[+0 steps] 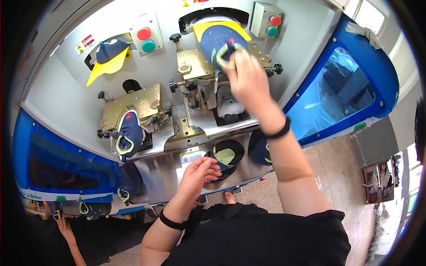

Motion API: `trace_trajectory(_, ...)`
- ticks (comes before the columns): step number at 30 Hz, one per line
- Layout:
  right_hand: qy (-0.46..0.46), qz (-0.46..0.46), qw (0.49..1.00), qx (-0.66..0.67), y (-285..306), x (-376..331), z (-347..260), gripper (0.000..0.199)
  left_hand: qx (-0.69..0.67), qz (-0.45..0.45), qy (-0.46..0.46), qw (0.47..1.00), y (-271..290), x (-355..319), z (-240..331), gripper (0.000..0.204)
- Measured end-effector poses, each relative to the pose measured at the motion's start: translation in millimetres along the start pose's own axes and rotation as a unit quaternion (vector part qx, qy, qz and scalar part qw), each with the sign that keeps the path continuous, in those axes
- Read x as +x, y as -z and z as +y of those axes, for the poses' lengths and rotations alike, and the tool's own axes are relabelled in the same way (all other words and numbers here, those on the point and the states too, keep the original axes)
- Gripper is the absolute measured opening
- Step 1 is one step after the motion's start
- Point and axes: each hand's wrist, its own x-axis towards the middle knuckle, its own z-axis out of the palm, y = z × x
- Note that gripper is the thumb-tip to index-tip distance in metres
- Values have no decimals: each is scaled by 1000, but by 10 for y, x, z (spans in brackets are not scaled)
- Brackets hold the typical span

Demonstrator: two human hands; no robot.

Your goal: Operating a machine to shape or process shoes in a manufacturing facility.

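Note:
My right hand point(247, 77) reaches up to the right station of a shoe-forming machine and grips the heel edge of a navy shoe upper with lime trim point(218, 44), which sits on the yellow-backed form there. My left hand point(200, 173) hovers low over the metal shelf, fingers loosely curled and holding nothing, right beside a stack of navy and lime uppers point(227, 155). Another navy upper point(128, 135) hangs on the left station's brass clamp point(131, 106).
Red and green push buttons point(145, 40) sit above the left station, another pair point(273, 25) at the top right. Blue guard panels point(337, 88) flank the machine. More uppers point(128, 181) lie at the lower left, where another person's hand point(64, 226) shows.

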Motion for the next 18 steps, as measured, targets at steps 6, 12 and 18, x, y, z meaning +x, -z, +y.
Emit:
trace_trajectory(6,-107,-52,984,129,484,-1506,-734,23,-115,-72,-11,991,-381,325,-76,36)
trace_trajectory(12,-170,-129,971,110,456,-1312,-513,19,-213,-52,-55,974,-626,1038,-32,26)
trace_trajectory(18,-69,-79,992,67,289,-975,-219,39,-229,2,-52,972,-677,1327,-3,29)
